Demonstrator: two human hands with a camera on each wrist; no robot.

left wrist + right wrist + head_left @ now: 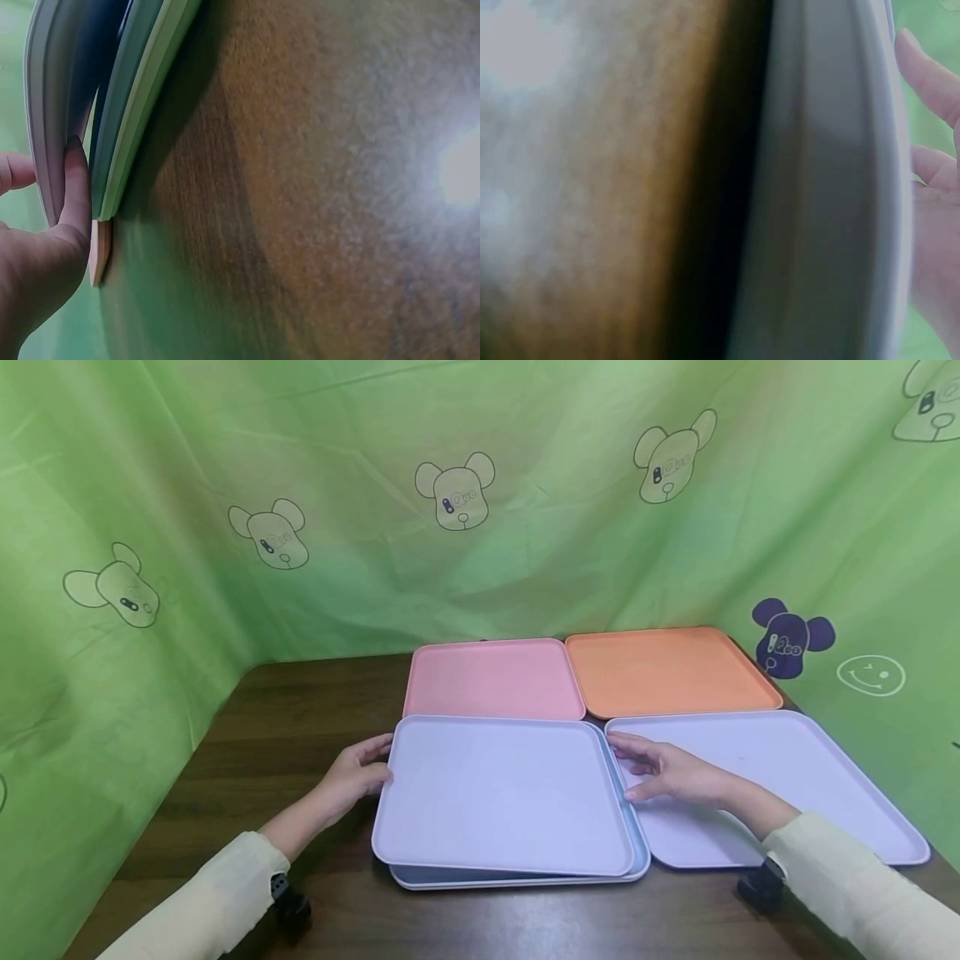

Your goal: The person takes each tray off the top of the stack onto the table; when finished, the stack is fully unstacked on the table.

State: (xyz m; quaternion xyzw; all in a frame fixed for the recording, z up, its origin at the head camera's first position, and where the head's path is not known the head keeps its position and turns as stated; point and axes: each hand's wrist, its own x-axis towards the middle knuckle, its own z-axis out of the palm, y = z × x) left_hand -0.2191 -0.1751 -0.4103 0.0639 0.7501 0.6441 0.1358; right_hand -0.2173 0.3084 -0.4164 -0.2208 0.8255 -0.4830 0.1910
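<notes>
A lavender tray (502,793) lies on top of a stack in the middle of the table, its left side lifted a little. My left hand (348,783) pinches its left rim between thumb and fingers, seen closely in the left wrist view. Beneath it is a blue tray (640,847), showing along the right and front edges. Under that, a pale green rim (142,97) appears in the left wrist view. Beside the stack's right edge, my right hand (678,774) hovers with fingers extended, above another lavender tray (795,777); whether its fingertips touch the stack I cannot tell.
Behind the stack lie a pink tray (491,681) and, to its right, an orange tray (667,672). The dark wooden table (300,710) extends left and in front. A green patterned cloth (525,577) hangs around the back and sides.
</notes>
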